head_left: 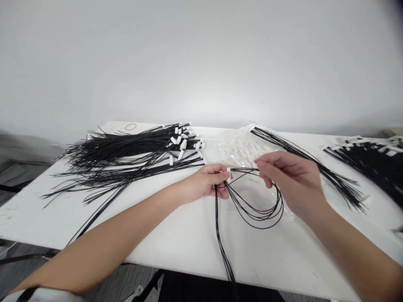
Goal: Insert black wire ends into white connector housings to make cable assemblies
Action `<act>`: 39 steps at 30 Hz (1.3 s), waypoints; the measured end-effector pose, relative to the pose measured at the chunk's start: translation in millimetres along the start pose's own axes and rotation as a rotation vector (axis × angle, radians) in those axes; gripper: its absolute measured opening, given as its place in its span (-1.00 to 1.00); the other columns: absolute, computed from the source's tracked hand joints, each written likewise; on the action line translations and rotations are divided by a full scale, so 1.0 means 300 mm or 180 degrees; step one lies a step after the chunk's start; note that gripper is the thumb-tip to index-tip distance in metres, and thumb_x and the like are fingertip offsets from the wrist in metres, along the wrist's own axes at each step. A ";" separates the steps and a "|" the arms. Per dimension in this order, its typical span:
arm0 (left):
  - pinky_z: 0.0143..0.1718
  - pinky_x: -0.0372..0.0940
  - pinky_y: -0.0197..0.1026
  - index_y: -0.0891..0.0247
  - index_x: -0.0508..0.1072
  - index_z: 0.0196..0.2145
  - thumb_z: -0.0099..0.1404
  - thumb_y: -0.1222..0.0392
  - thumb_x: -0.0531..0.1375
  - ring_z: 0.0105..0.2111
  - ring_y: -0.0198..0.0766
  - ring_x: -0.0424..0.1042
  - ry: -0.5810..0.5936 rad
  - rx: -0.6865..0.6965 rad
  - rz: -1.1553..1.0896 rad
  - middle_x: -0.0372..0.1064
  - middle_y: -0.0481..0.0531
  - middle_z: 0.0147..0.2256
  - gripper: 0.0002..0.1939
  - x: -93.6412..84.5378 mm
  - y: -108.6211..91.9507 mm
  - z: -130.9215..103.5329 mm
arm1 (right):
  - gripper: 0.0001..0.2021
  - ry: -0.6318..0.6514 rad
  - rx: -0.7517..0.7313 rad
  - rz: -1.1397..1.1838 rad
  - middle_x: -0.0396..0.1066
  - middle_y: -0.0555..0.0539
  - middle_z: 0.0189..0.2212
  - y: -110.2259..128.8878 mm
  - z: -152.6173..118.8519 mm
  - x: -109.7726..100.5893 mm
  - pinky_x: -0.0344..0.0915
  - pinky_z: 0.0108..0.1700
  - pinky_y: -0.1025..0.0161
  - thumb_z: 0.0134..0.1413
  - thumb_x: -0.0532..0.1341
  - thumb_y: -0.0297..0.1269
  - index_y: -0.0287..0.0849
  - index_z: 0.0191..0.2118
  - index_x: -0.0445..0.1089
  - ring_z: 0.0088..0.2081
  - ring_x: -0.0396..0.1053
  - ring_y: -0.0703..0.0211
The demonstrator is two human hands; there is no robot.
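Near the middle of the table, my left hand is closed on a white connector and the black wires beside it. The wires curve rightward in a loose loop, and another strand bundle hangs from my left hand over the table's front edge. My right hand is at the loop's upper right, thumb and fingertips pinched together close to the wires. Whatever lies between those fingertips is too small to make out.
Black wires with white connectors are heaped at the left. A clear bag of white connectors lies behind my hands, with a wire bundle to its right. Another dark heap is at the far right of the white table.
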State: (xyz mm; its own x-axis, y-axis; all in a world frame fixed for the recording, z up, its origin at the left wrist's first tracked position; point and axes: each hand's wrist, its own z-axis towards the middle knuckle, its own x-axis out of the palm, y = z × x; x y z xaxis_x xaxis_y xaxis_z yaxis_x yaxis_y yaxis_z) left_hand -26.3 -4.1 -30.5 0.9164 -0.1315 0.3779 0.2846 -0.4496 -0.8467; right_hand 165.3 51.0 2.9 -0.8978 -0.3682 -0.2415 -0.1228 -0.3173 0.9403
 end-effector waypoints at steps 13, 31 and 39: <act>-0.30 0.31 -0.17 0.30 0.28 -0.41 0.12 0.07 0.17 -0.54 -0.37 0.38 -0.0027 0.0016 0.0061 0.19 -0.09 -0.54 -0.78 -0.005 0.006 -0.005 | -0.78 -0.1719 0.0023 0.1851 0.10 0.04 -0.54 -0.023 0.113 -0.144 0.24 -0.34 0.23 0.06 0.09 -0.09 -0.13 -0.37 0.33 -0.52 0.17 0.41; -0.27 0.31 -0.14 0.30 0.31 -0.36 0.13 0.08 0.16 -0.51 -0.34 0.40 0.0046 0.0039 -0.0044 0.24 -0.06 -0.54 -0.78 -0.009 0.006 -0.003 | -0.75 0.1565 0.0717 -0.0385 0.11 0.07 -0.70 -0.009 0.013 -0.069 -0.12 -0.68 0.42 -0.01 0.16 -0.16 -0.16 -0.23 0.43 -0.66 -0.01 0.46; -0.27 0.30 -0.15 0.31 0.29 -0.38 0.13 0.07 0.15 -0.52 -0.34 0.39 0.0097 -0.0029 -0.0097 0.24 -0.06 -0.56 -0.77 -0.009 -0.002 -0.001 | -0.75 0.1528 0.0075 -0.1012 0.12 0.03 -0.68 -0.026 0.014 -0.053 -0.13 -0.68 0.43 0.04 0.10 -0.19 -0.19 -0.52 0.40 -0.64 -0.05 0.45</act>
State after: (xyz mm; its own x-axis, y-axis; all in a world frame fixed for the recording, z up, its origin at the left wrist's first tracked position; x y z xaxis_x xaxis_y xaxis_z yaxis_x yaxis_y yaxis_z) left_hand -28.9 -3.8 -31.0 0.8984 -0.1444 0.4148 0.3096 -0.4617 -0.8312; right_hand 178.7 63.0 0.3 -0.5234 -0.6151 -0.5897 -0.3697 -0.4596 0.8075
